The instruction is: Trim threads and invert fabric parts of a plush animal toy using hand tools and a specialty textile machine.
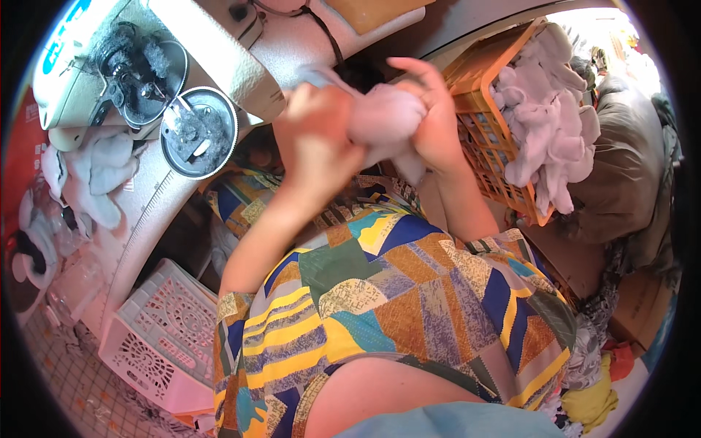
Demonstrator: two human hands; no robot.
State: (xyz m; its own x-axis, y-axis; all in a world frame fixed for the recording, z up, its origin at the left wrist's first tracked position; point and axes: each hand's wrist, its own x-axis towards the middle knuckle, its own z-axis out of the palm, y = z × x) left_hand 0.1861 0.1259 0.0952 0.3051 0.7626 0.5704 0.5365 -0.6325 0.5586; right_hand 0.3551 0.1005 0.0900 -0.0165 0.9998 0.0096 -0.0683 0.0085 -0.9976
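Between my hands, above my lap, is a pale, fluffy fabric piece [387, 115], bunched into a rounded shape with a loose flap hanging below. My left hand [315, 131] is closed round its left side and smeared by motion. My right hand [438, 120] grips the other side, thumb pressed against the cloth and one finger sticking out. Just left of my hands stands a white sewing machine [234, 62] with its round cover [197, 133] swung out. Grey lint coats the cover's inside and the exposed mechanism [142, 77].
An orange plastic basket [478, 95] at the right is heaped with similar pale pieces [548, 124]. More pieces [91, 171] lie on the white machine table [150, 212]. A white openwork basket [164, 328] stands below it. Coloured cloth [591, 398] lies at lower right.
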